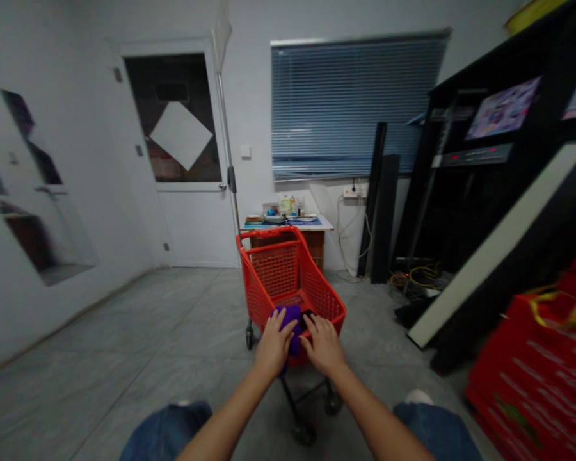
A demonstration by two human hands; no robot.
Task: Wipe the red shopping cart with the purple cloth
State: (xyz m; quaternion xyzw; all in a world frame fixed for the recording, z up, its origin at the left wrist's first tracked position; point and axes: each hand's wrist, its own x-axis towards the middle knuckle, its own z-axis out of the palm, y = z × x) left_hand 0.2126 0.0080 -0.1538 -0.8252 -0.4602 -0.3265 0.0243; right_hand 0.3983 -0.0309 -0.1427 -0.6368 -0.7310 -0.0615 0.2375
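Observation:
A red plastic shopping cart (269, 272) on black wheels stands on the floor before me, its near end between my knees. My left hand (274, 340) presses a purple cloth (294, 315) against the near rim of the basket, fingers bent over it. Beside it, my right hand (322, 340) grips the same rim, fingertips reaching over the edge. A small dark thing (308, 317) shows by the right fingertips; its kind is unclear. The palms hide part of the rim and the cloth.
A small table (322, 223) with clutter stands behind the cart, a pole (225, 121) at its left. To the right are a black rack (461, 211), leaning long panels (496, 256), loose cables (425, 275) and red bags (532, 371). A white door (199, 224) is at the back.

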